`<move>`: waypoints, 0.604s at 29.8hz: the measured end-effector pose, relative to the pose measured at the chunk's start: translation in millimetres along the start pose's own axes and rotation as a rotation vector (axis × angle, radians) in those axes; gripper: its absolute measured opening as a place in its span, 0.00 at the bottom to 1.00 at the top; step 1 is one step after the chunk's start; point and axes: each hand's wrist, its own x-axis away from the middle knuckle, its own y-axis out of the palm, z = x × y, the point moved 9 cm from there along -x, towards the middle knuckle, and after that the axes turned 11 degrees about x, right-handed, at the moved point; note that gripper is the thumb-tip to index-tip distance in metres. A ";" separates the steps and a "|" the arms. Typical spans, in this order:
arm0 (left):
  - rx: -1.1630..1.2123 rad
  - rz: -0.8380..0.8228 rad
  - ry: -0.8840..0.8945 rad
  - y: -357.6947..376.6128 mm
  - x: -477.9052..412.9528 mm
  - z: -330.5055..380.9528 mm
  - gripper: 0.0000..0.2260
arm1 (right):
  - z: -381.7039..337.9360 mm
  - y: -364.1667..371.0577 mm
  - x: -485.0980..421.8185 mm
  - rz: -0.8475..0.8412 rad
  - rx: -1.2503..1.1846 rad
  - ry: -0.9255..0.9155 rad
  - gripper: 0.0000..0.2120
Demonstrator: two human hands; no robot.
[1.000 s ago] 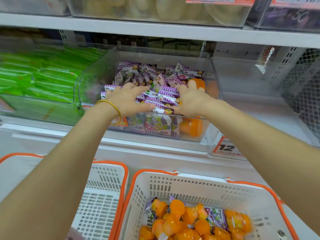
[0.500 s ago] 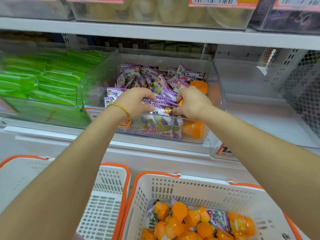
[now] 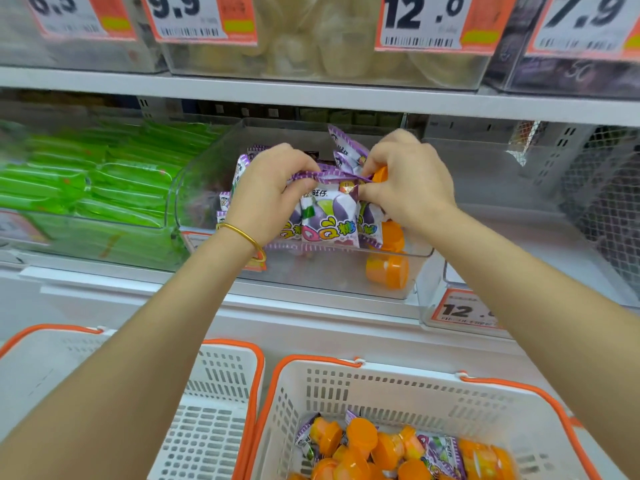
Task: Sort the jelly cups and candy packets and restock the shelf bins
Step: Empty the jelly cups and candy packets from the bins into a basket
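— What are the hands doing at the middle shelf?

— Both are gripping one bunch of candy packets (image 3: 329, 220). The left hand (image 3: 273, 192), with a gold bangle (image 3: 242, 235) on its wrist, and the right hand (image 3: 405, 181) are pinching the crimped top edges and holding the bunch just above the clear bin (image 3: 332, 282).

— How are the packets looking?

— Purple and white, striped along the seams, with a grape picture. "旺仔" is showing at the top and a colourful "QQ" lower down.

— And the jelly cups?

— Orange jelly cups (image 3: 388, 271) are lying at the bin's right end, with one peeking out beside the right fingers. More cups (image 3: 360, 441), mixed with a few purple packets, are sitting in the right-hand white basket (image 3: 381, 382) with the orange rim, below the shelf. A second basket (image 3: 221, 375) is standing just left of it.

— Any prices reading clearly?

— "9.9" (image 3: 194, 12), "12.0" (image 3: 422, 19) and "7.9" (image 3: 585, 15) on the upper bins. Green packets (image 3: 104, 181) are filling the bin to the left.
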 end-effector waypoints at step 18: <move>0.244 -0.349 0.059 51.0 155.0 97.7 0.08 | 34.5 -2.6 210.0 -0.155 -0.210 -0.016 0.13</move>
